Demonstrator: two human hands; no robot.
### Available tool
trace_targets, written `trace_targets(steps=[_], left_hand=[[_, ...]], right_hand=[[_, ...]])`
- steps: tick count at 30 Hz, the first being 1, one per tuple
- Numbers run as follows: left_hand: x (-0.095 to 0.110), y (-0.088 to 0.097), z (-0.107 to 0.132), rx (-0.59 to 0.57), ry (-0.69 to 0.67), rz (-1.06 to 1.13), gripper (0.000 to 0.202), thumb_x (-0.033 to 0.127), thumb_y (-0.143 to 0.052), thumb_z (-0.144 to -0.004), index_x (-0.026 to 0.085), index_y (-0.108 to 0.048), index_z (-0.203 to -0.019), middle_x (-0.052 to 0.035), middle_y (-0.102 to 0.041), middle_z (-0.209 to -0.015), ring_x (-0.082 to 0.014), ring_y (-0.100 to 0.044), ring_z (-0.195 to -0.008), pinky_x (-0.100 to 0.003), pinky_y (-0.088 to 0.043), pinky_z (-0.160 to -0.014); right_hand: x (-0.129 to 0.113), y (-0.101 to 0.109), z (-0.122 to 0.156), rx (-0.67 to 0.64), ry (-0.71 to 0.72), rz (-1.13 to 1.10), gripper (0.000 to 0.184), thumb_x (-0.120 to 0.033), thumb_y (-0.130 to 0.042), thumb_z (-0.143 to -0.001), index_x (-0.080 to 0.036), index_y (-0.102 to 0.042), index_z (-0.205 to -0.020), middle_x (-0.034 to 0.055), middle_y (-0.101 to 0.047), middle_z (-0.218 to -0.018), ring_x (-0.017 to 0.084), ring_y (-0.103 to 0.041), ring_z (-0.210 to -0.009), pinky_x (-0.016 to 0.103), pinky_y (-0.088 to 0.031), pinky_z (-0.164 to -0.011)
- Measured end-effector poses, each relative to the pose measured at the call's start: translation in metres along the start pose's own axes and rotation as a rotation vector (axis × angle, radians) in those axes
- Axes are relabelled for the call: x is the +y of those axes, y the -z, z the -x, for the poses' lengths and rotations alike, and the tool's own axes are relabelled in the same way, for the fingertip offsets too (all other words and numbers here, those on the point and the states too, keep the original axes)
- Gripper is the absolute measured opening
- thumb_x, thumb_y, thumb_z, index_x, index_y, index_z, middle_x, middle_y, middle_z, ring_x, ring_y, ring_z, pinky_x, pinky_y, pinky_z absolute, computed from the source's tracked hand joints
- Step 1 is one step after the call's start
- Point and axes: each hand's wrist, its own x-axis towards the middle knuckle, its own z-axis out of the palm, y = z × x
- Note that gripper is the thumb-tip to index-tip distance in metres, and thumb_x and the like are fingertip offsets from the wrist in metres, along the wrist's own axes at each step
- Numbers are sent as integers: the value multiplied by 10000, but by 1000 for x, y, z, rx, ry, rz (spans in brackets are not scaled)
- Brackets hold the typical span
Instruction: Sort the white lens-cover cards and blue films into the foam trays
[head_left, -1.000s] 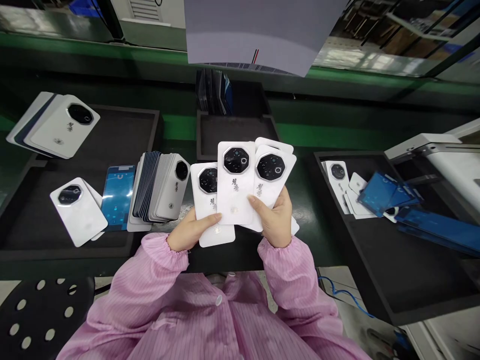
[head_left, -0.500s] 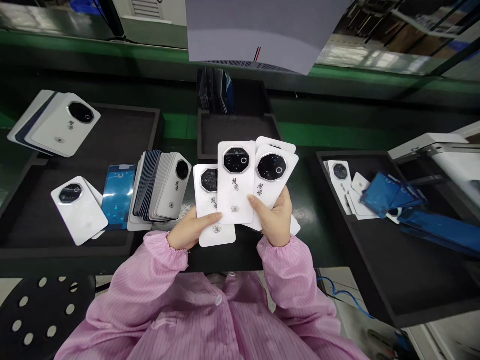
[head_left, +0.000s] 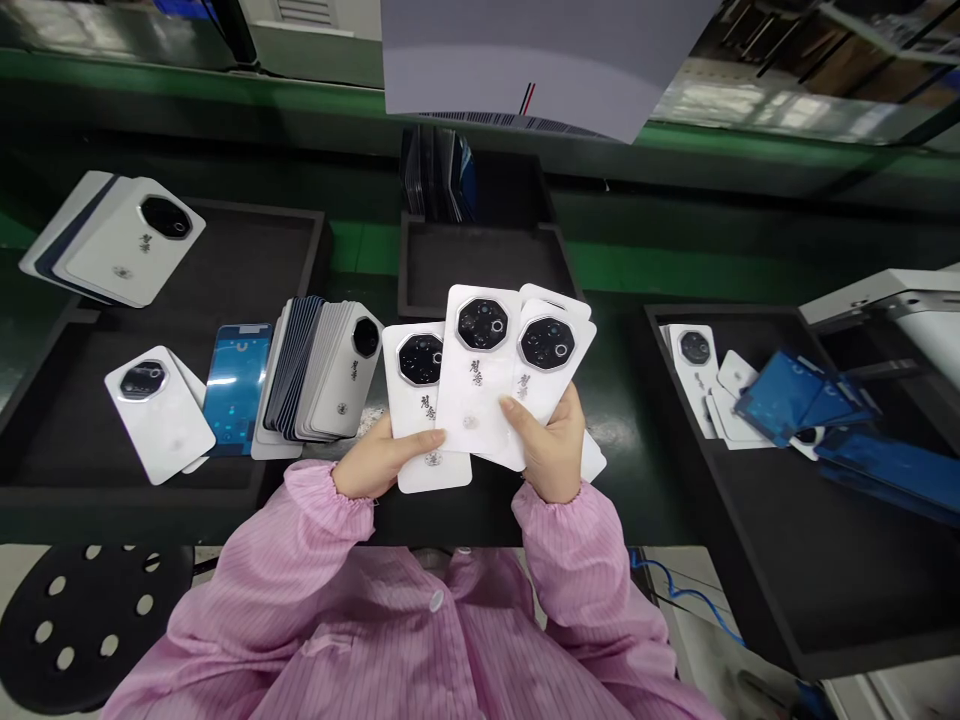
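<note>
In the head view, my left hand (head_left: 382, 458) is closed around a white phone back cover (head_left: 411, 408) with a dark eight-sided camera area. A second phone back cover (head_left: 471, 385) overlaps its right edge, tilted slightly, with my left thumb tip at its lower left corner. My right hand (head_left: 551, 445) is closed on a fan of similar phone back covers (head_left: 559, 385), its thumb lying across their front. The middle cover overlaps this fan too; my right thumb touches its right edge. Another white corner (head_left: 592, 460) shows behind my right wrist.
A row of upright covers (head_left: 345, 385), a blue film-covered panel (head_left: 234, 380) and loose covers (head_left: 161, 430) are at the left. A black tray (head_left: 810, 560) at the right holds white covers and blue panels (head_left: 795, 395). Dark panels (head_left: 435, 175) stand in a back tray (head_left: 487, 260).
The middle cover has tilted and shifted a little to the right, over the fan in my right hand. More of the left cover's camera area shows. The whole view has shifted slightly.
</note>
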Motion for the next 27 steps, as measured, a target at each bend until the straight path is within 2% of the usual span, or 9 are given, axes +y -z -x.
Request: trace_targets(steps=[7, 14, 20, 27], left_hand=[[0, -1, -1, 21, 17, 5, 448, 174, -728, -676, 152, -607, -1107, -134, -662, -1123, -311, -630, -994, -418, -536, -821], [-1, 0, -2, -25, 82, 29, 469, 164, -711, -701, 163, -590, -1154, -129, -642, -1165, -321, -606, -1040, -436, -520, -852], [-4, 1, -4, -20, 79, 73, 416, 319, -617, -800, 192, -574, -1194, -109, -634, -1185, -307, -594, -1065, -440, -495, -892], [-3, 0, -4, -2, 63, 45, 419, 208, -685, -740, 172, -610, -1150, -114, -651, -1154, -308, -603, -1047, -444, -483, -901]], right_hand=[[-3, 2, 0, 23, -3, 40, 500, -232, -737, -658, -220, -522, -1109, 67, -632, -1120, 235, -610, -1020, 408, -517, -864], [-2, 4, -1, 21, 12, 52, 528, -227, -737, -657, -214, -510, -1134, 66, -631, -1124, 226, -614, -1015, 391, -529, -854], [1, 8, -3, 2, 10, 67, 496, -214, -743, -654, -214, -528, -1101, 60, -650, -1085, 227, -623, -993, 389, -535, -839], [2, 6, 0, -60, -14, 73, 528, -199, -736, -664, -221, -516, -1143, 62, -631, -1137, 228, -606, -1036, 400, -517, -885]])
